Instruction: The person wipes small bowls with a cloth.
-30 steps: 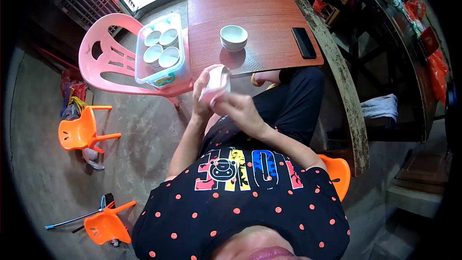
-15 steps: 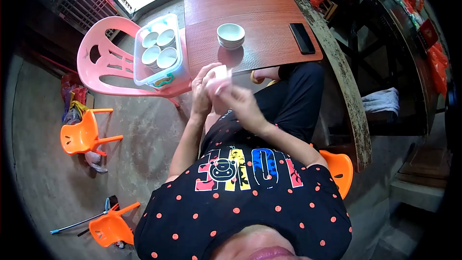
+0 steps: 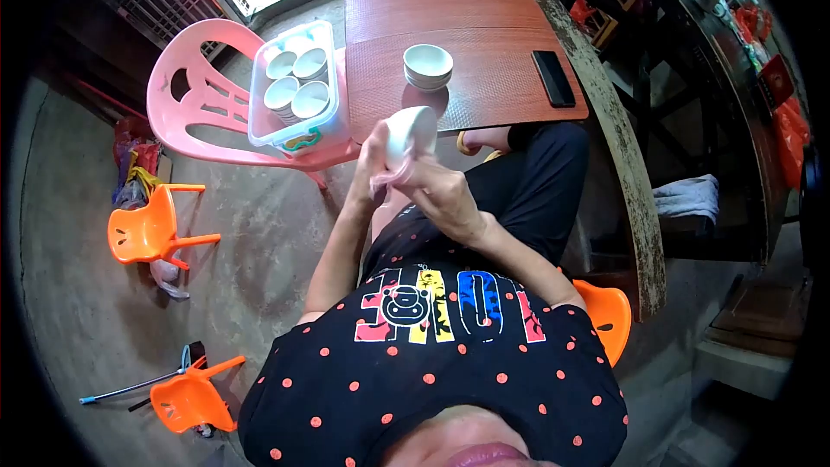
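A white bowl is tilted up between my two hands, just in front of the table's near edge. My left hand grips the bowl from its left side. A pink cloth is bunched in my right hand, which presses it against the lower part of the bowl. On the table beyond stands a short stack of white bowls. To the left, a clear plastic bin holds several stacks of the same kind of bowl.
The bin rests on a pink chair beside the reddish-brown table. A black phone lies near the table's right edge. A worn wooden bench runs along the right. Small orange chairs stand on the floor.
The bowl has turned so more of its white surface shows. My right hand and the cloth have shifted against it. The whole view has moved slightly.
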`<state>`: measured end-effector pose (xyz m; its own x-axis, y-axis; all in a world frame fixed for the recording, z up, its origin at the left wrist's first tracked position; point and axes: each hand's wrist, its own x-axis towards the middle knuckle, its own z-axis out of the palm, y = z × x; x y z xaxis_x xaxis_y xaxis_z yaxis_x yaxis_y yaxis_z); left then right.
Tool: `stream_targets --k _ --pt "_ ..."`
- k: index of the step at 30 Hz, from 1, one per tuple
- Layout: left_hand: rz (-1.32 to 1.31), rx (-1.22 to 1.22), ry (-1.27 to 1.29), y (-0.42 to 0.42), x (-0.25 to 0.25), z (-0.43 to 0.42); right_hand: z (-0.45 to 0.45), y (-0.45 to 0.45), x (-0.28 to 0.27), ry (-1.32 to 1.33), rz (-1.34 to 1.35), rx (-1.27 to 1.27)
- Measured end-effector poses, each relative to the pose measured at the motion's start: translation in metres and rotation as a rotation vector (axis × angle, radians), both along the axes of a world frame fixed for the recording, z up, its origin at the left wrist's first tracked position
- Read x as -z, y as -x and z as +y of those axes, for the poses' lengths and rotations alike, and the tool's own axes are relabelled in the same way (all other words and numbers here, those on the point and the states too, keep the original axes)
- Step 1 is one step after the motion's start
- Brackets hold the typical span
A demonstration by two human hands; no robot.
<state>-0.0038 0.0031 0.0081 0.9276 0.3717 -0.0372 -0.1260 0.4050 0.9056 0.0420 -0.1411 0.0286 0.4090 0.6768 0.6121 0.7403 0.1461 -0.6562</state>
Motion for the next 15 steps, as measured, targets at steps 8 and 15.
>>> stream_targets --k 8,15 --pt "-0.246 0.173 0.016 0.001 -0.020 0.005 -0.004 0.000 -0.013 -0.056 0.716 0.025" --pt "-0.127 0.309 0.181 0.009 -0.015 0.014 -0.009 0.012 -0.003 -0.014 0.717 0.020"
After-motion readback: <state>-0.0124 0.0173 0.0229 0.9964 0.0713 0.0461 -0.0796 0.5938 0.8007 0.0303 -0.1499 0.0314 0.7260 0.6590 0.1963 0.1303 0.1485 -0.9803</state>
